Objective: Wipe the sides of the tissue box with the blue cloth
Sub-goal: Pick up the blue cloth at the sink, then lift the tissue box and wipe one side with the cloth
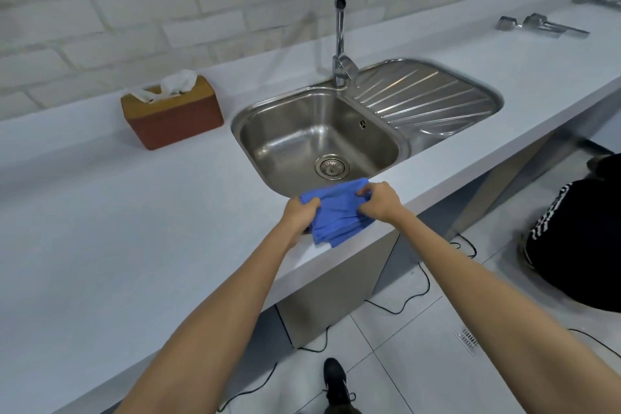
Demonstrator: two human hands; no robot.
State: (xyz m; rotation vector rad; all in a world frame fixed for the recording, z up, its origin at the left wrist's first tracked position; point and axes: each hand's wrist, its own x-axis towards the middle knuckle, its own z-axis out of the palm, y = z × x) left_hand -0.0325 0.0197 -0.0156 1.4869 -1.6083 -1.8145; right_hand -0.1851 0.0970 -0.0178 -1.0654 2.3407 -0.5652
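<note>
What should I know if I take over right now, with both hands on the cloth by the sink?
Left hand: closed on the left edge of the blue cloth.
Right hand: closed on the cloth's right edge, so the cloth is bunched between the two grips.
The cloth is held over the front edge of the counter, just in front of the sink.
The tissue box stands on the counter left of the sink, near the wall, with a tissue sticking out of the top. Neither hand nor the cloth touches it.
Done: cloth picked up.
Left: carry the cloth to the box and wipe its sides.
</note>
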